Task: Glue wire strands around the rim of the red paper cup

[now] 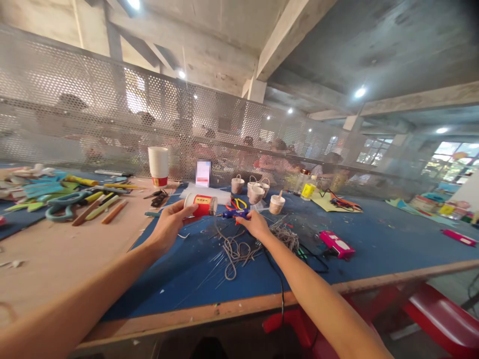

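My left hand (178,215) is closed around a white paper cup (204,205) with a red and yellow label, tilted onto its side. A strand of grey cord (232,249) hangs near the cup's end and runs into a loose tangle on the blue mat. In my right hand (256,225) is a blue hot glue gun (235,213), its nozzle pointing left, close to the cup's end. Behind the glue gun lie yellow-and-red-handled scissors (238,203). Several small cord-wrapped cups (256,193) stand beyond them, some with loop handles.
A stack of paper cups (158,164) stands at the back left, near a phone with a lit screen (203,173). Large scissors (62,205) and several tools lie left. A pink box (337,244), a yellow-labelled bottle (309,189) and a black cable (280,284) are to the right.
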Demonstrator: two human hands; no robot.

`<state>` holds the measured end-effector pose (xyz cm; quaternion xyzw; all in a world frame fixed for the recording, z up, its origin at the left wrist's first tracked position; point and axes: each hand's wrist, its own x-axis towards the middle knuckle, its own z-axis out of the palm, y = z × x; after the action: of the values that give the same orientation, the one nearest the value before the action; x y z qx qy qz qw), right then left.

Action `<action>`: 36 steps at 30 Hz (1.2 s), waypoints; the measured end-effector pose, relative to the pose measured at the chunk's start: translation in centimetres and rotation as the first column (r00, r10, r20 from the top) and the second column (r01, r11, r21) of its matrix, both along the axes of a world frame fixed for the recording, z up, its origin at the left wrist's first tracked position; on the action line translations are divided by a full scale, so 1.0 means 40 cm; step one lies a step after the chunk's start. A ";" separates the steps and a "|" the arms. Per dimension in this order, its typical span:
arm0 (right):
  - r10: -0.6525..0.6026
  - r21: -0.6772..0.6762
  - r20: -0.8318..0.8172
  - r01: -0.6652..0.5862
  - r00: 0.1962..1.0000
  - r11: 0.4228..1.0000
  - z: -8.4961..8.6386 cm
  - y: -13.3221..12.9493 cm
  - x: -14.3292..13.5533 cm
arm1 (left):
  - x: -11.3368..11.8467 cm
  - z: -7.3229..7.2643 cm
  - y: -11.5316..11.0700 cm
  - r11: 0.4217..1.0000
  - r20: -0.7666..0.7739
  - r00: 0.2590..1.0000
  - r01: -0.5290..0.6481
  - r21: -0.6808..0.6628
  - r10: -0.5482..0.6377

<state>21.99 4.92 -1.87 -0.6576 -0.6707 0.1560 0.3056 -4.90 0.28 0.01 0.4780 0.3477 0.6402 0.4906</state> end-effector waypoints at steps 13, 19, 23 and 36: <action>0.466 0.032 -0.698 -0.626 0.544 0.779 0.048 -0.105 -0.112 | 0.022 0.021 -0.025 1.000 0.004 1.000 0.001 -0.025 -0.001; 0.414 -0.004 -0.749 -0.629 0.517 0.777 0.044 -0.121 -0.124 | 0.019 0.016 -0.023 1.000 -0.027 1.000 0.003 -0.028 -0.004; 0.428 0.106 -0.656 -0.486 0.621 0.867 0.042 -0.101 -0.112 | 0.018 0.006 -0.020 0.999 -0.059 0.998 0.027 -0.027 -0.028; 0.534 0.393 -0.380 -0.391 0.755 0.833 0.078 -0.129 -0.096 | 0.036 0.011 -0.043 0.992 -0.283 0.951 0.111 -0.062 -0.124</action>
<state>18.17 -0.25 1.23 -0.3582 -0.7328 0.2836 0.5042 -3.46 -1.45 0.45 0.5742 0.4004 0.5259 0.4832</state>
